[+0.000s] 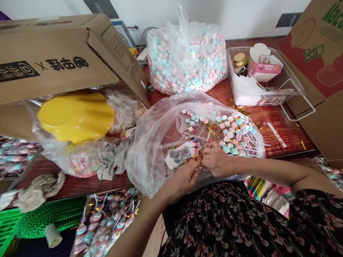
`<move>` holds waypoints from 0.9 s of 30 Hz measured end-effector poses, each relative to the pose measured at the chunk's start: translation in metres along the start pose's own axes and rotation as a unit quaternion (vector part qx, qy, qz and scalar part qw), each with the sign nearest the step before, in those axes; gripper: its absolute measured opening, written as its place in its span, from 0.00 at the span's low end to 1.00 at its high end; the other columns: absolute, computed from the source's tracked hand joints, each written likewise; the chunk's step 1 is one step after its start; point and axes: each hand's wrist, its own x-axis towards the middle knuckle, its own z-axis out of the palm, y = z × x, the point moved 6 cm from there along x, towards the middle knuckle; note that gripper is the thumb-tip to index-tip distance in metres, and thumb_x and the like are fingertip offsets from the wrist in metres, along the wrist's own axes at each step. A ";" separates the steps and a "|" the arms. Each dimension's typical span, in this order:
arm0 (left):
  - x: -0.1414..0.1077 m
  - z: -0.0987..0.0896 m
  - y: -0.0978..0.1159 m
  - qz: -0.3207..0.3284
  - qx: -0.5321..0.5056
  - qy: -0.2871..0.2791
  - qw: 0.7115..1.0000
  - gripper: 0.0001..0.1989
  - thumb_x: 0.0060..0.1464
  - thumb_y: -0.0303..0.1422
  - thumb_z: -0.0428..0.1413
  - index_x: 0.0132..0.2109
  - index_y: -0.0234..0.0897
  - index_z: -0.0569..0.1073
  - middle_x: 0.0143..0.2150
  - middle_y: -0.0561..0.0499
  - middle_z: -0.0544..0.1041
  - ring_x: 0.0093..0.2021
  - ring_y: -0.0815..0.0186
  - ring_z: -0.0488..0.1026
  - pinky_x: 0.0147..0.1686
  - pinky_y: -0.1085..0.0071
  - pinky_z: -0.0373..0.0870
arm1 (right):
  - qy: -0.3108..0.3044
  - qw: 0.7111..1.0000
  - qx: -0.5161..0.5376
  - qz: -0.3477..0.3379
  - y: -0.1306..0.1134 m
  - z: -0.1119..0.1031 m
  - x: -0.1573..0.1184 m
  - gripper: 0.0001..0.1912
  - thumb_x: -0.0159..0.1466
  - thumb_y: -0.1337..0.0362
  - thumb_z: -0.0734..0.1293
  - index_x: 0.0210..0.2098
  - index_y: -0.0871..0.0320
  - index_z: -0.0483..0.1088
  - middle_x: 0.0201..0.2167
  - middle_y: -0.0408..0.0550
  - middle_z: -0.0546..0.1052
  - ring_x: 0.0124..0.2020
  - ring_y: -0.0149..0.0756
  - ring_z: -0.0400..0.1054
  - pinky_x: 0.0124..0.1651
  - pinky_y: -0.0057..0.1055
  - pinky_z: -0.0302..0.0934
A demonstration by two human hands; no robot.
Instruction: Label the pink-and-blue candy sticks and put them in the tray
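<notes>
My left hand (186,175) is bent over the front part of a clear plastic bag (146,142) spread on the table, its fingers pinched at something small. Beside it, my right hand (215,159) has its fingers drawn together, nearly touching the left; what lies between the fingertips is too small to make out. A white printed packet (180,153) with a red and blue edge lies just left of the hands. Small ring-shaped pieces (214,130) are scattered behind them. Skewers of pink, white and blue candies (235,132) lie at the right of the bag.
Behind stands a large knotted bag of candies (187,60). A clear tray (233,84) holds a pink box and white tissues. At left are a cardboard box (64,50) and a yellow bowl (77,116). Wrapped skewers (104,221) fill a container below the table's front edge.
</notes>
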 end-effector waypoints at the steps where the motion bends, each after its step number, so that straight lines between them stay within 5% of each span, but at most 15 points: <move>1: 0.000 -0.004 0.003 0.013 0.097 0.055 0.994 0.13 0.65 0.36 0.46 0.43 0.35 0.73 0.38 0.45 0.76 0.39 0.60 0.72 0.39 0.65 0.66 | -0.017 0.998 0.034 0.056 0.008 0.005 0.001 0.08 0.63 0.67 0.64 0.28 0.59 0.72 0.28 0.48 0.76 0.37 0.37 0.64 0.43 0.37 0.50; 4: 0.001 -0.007 0.011 0.042 0.289 0.168 0.942 0.14 0.66 0.33 0.46 0.50 0.35 0.74 0.40 0.42 0.77 0.40 0.58 0.72 0.41 0.63 0.64 | -0.060 0.978 0.139 0.145 0.028 0.012 0.004 0.11 0.66 0.64 0.64 0.28 0.58 0.74 0.27 0.46 0.76 0.34 0.35 0.65 0.37 0.31 0.50; 8: 0.011 -0.011 0.001 0.039 0.302 0.217 0.928 0.12 0.64 0.31 0.48 0.45 0.36 0.76 0.34 0.44 0.75 0.35 0.59 0.70 0.37 0.65 0.63 | -0.065 0.973 0.191 0.114 0.053 0.006 0.019 0.12 0.67 0.65 0.64 0.29 0.57 0.76 0.26 0.44 0.76 0.31 0.32 0.65 0.36 0.28 0.51; 12: 0.022 -0.030 -0.026 -0.007 0.101 0.247 0.964 0.12 0.61 0.33 0.50 0.36 0.38 0.77 0.31 0.47 0.74 0.33 0.62 0.69 0.35 0.68 0.63 | -0.039 0.981 0.165 0.092 0.098 -0.006 0.039 0.09 0.67 0.68 0.64 0.37 0.58 0.78 0.34 0.47 0.79 0.38 0.34 0.66 0.41 0.29 0.54; 14: 0.024 -0.039 -0.039 -0.037 -0.064 0.273 0.959 0.13 0.59 0.36 0.52 0.29 0.38 0.76 0.28 0.50 0.73 0.31 0.64 0.69 0.34 0.70 0.63 | -0.029 0.995 0.043 0.086 0.120 -0.010 0.047 0.10 0.66 0.70 0.64 0.38 0.58 0.78 0.38 0.50 0.78 0.41 0.38 0.65 0.44 0.34 0.52; 17: 0.025 -0.037 -0.056 -0.130 -0.307 0.268 0.904 0.13 0.53 0.40 0.57 0.26 0.36 0.74 0.20 0.55 0.67 0.21 0.70 0.63 0.22 0.75 0.58 | -0.081 0.990 -0.112 0.018 0.135 0.001 0.056 0.09 0.64 0.72 0.65 0.34 0.57 0.77 0.40 0.52 0.77 0.44 0.42 0.61 0.43 0.38 0.48; 19: 0.025 -0.029 -0.062 -0.197 -0.419 0.248 0.851 0.14 0.49 0.43 0.60 0.30 0.36 0.74 0.19 0.57 0.66 0.15 0.74 0.58 0.14 0.77 0.50 | -0.111 0.983 -0.143 -0.029 0.137 0.010 0.059 0.08 0.64 0.71 0.65 0.33 0.56 0.77 0.41 0.52 0.77 0.45 0.43 0.60 0.42 0.38 0.47; 22: 0.025 -0.023 -0.064 -0.232 -0.509 0.251 0.790 0.16 0.44 0.43 0.63 0.35 0.36 0.74 0.22 0.56 0.72 0.16 0.73 0.63 0.11 0.80 0.48 | -0.114 0.984 -0.130 -0.047 0.140 0.017 0.062 0.08 0.63 0.72 0.65 0.33 0.57 0.75 0.40 0.50 0.77 0.45 0.41 0.60 0.41 0.37 0.47; 27: 0.027 -0.026 -0.064 -0.205 -0.543 0.279 0.765 0.15 0.42 0.40 0.65 0.32 0.33 0.74 0.23 0.54 0.73 0.18 0.72 0.69 0.15 0.80 0.60 | 0.017 0.999 0.039 -0.002 0.144 -0.004 0.064 0.11 0.65 0.72 0.60 0.33 0.58 0.74 0.32 0.48 0.78 0.40 0.38 0.64 0.45 0.36 0.55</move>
